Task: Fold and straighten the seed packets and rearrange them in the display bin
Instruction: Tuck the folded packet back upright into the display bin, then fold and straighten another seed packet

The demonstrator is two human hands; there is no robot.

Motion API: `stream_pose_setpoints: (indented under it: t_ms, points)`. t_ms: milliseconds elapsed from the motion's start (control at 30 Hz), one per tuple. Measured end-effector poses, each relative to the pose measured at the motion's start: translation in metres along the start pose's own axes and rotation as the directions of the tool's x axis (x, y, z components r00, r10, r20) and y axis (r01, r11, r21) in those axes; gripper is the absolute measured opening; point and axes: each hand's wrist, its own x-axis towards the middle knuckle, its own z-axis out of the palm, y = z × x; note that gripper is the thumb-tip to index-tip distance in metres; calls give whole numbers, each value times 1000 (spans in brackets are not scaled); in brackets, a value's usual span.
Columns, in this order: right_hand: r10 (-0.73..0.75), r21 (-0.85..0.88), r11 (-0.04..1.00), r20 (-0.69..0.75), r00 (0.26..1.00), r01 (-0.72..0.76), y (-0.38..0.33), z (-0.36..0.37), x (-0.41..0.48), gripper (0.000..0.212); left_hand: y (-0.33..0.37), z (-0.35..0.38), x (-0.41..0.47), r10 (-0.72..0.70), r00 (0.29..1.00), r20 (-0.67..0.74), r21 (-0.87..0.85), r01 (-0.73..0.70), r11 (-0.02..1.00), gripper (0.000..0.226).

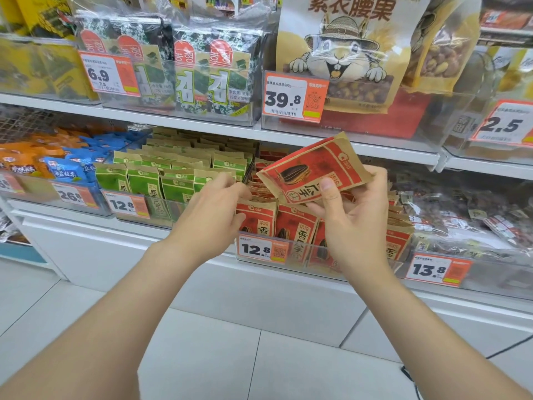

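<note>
On my feed's left, green-and-kraft paper seed packets (144, 183) stand in rows in their own clear bin. Just right of them my left hand (210, 209) reaches into the clear plastic display bin (314, 265) with the orange 12.8 price tag (261, 249). Its fingers curl over the tops of the standing red-and-kraft seed packets (294, 223) and the thumb lies on the front one, so it grips that end of the row. My right hand (354, 220) holds one red-and-kraft paper seed packet printed with a dark sunflower seed (305, 171), tilted, above the row. Its thumb (328, 192) presses the front and the fingers curl behind. Clear bags of dark snacks (461, 209) fill the next bin.
</note>
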Motion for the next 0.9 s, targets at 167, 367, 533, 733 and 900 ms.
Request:
stream_pose_setpoints:
  t_ms: [167,367,533,733,900]
  points:
    - [-18,-90,996,18,1000,19,12,7,4,25,-4,-2,4,-8,998,-57,-62,4,998,20]
    - [-28,-10,1000,-9,1000,28,11,8,6,26,-8,-1,-2,-43,997,61,-156,52,986,18]
    - [-77,-87,993,42,996,80,14,7,8,26,-8,-3,-2,-60,984,166,-141,84,986,22]
    - [-113,-493,827,327,938,271,28,7,5,12,-18,-2,5,-59,979,193,-293,115,949,21]
    - [-273,-512,788,206,940,341,33,15,12,10,-23,-4,3,-73,990,122,-319,109,941,14]
